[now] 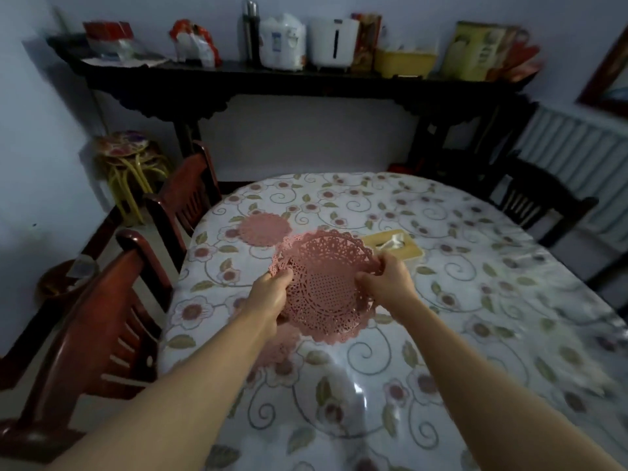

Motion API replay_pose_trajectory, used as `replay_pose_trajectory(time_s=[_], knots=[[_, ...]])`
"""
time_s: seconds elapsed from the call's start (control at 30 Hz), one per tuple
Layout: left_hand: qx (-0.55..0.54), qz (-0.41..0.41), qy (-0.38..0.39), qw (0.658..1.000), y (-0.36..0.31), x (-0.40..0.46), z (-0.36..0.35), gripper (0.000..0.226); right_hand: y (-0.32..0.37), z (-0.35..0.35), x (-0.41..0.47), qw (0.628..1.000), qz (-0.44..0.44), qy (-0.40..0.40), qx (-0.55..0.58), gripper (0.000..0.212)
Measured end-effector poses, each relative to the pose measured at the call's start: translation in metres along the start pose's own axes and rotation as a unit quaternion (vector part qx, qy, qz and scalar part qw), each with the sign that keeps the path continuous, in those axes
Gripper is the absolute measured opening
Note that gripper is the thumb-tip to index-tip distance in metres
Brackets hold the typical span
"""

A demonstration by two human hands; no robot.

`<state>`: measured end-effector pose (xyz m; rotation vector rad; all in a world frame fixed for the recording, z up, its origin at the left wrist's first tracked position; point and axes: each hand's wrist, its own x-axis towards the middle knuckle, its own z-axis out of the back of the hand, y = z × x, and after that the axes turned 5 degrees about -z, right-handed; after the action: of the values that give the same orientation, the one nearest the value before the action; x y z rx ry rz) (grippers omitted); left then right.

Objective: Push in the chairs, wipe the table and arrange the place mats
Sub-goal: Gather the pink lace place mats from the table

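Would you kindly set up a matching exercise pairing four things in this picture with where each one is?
Things:
1. large pink place mat
2. small pink place mat
3. wooden tissue box
4. white rice cooker

Places:
A. on the dark shelf by the wall
B. flat on the table, far left
C. held in both hands above the table
D. on the table beyond the right hand

Pairs: 1-C, 2-B, 3-D, 4-A

Glossy plastic tablecloth (441, 334), lacy place mat (326, 283)

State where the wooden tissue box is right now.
In the head view, the tissue box sits on the table just beyond the right hand, behind the held place mat.
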<state>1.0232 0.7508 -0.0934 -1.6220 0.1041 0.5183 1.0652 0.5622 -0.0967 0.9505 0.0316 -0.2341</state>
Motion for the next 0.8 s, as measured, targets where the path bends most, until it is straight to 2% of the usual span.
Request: replay_pose_trajectory(time_s=[0.1, 0.27, 0.43, 0.57, 0.7, 0.73, 0.8], knots=[[0.02, -0.002, 0.037, 0.999, 0.006, -0.02, -0.035, 0.052, -0.025, 0.04, -0.012, 1.0, -0.028, -0.008, 0.01, 0.024], [0.025, -0.028, 0.073, 0.997, 0.008, -0.044, -0.107, 0.044, -0.074, 0.107, -0.01, 0.996, -0.061, -0.029, 0.051, 0.023], [0.006, -0.019, 0.099, 0.995, 0.028, -0.054, -0.207, 0.022, -0.139, 0.181, 0.013, 0.991, -0.106, -0.069, 0.053, 0.022], [0.018, -0.004, 0.074, 0.997, 0.048, -0.061, -0.299, 0.026, -0.203, 0.244, 0.041, 0.987, -0.138, -0.079, 0.014, 0.017], [0.044, 0.018, 0.038, 0.998, 0.067, -0.057, -0.372, 0.031, -0.27, 0.295, 0.06, 0.984, -0.162, -0.053, 0.047, 0.016], [0.049, 0.022, 0.04, 0.998, 0.071, -0.055, -0.382, 0.035, -0.283, 0.304, 0.062, 0.983, -0.164, -0.053, 0.055, 0.019], [0.071, 0.021, 0.037, 0.997, 0.078, -0.051, -0.404, 0.045, -0.307, 0.32, 0.07, 0.981, -0.172, -0.05, 0.079, 0.039]])
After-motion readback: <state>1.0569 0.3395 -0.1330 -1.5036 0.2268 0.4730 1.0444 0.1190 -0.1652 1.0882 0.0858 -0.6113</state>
